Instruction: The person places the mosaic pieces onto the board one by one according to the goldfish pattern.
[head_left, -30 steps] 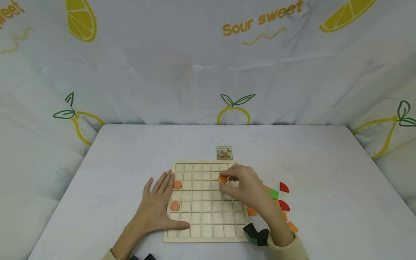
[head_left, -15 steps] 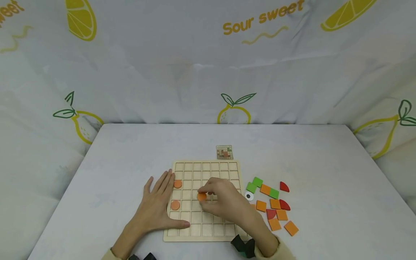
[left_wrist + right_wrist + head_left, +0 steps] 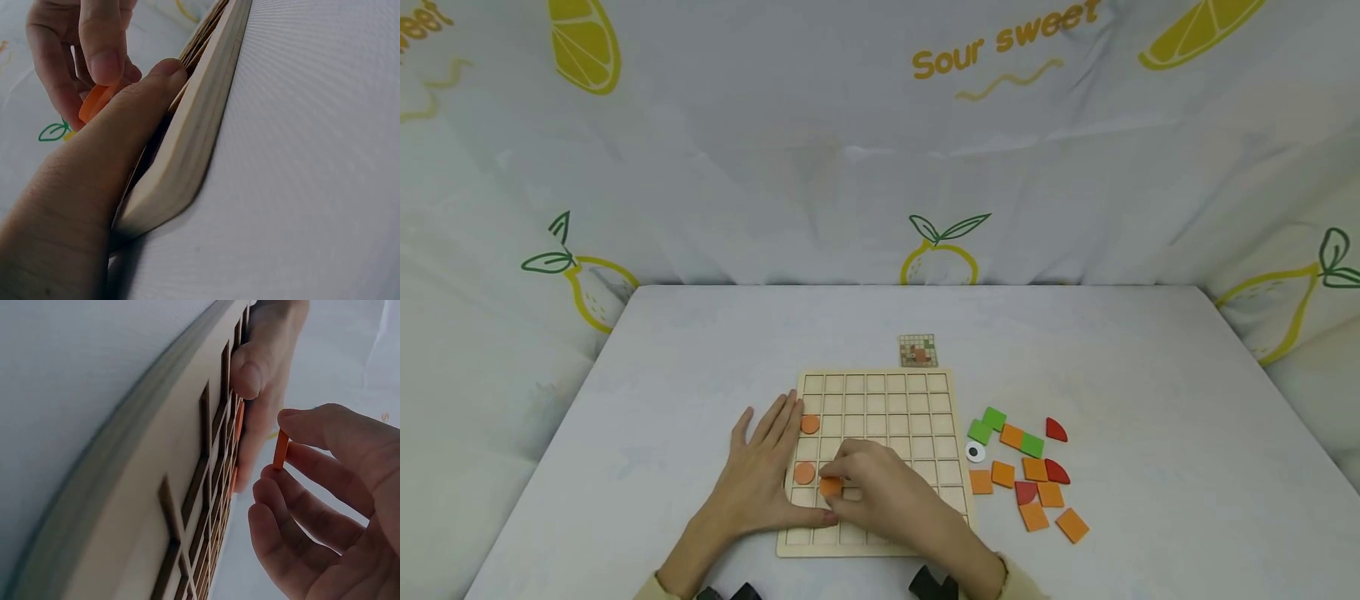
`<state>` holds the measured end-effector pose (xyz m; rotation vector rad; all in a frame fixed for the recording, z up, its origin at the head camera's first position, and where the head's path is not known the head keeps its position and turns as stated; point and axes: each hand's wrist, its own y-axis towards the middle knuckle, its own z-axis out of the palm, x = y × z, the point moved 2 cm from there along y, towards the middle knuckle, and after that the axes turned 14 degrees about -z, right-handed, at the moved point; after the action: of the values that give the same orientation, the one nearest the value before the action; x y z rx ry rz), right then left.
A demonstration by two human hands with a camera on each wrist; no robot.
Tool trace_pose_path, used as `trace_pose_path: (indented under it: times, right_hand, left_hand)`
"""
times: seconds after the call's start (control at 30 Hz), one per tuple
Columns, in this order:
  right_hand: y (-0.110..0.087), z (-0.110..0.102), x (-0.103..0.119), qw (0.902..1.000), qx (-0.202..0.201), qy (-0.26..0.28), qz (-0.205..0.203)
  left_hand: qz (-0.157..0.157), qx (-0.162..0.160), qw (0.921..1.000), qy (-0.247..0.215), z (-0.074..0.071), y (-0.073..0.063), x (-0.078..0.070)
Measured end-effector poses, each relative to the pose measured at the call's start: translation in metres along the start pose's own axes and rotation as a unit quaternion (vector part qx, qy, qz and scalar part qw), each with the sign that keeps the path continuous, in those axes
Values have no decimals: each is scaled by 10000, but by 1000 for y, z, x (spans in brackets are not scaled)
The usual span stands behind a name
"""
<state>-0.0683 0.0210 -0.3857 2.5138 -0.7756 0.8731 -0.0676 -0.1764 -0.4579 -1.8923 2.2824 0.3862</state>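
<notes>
My right hand (image 3: 883,492) pinches an orange round piece (image 3: 831,487) between thumb and fingers, over the lower left part of a wooden grid board (image 3: 887,404). The right wrist view shows that piece (image 3: 281,450) edge-on, held apart from the grid. Along the board's left edge lies my left hand (image 3: 763,479), fingers straight and thumb (image 3: 147,94) stretched across the front left corner. Two orange discs sit in the leftmost column: an upper disc (image 3: 810,424) beside the left fingertips and a lower disc (image 3: 805,473) near the pinched piece.
Right of the board lie loose flat pieces: orange squares (image 3: 1003,474), green squares (image 3: 980,432), red quarter-rounds (image 3: 1056,430) and a white eye disc (image 3: 975,452). Behind the board is a small pattern card (image 3: 918,351). A white cloth with lemon prints hangs behind the white table (image 3: 715,333).
My right hand has carried the orange round piece from the board's upper right down and left to its lower left. The loose pieces are uncovered now. My left hand has stayed put.
</notes>
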Motion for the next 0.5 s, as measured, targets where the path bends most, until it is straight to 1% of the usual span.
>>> trace_pose_path:
  times: [0.27, 0.5]
  right_hand:
    - [1, 9, 0, 9994, 175, -296, -36]
    - [0, 12, 0, 9979, 267, -583, -17]
  left_hand:
    - [96, 17, 9999, 61, -1, 1, 1]
    - [138, -11, 9997, 177, 0, 1, 2]
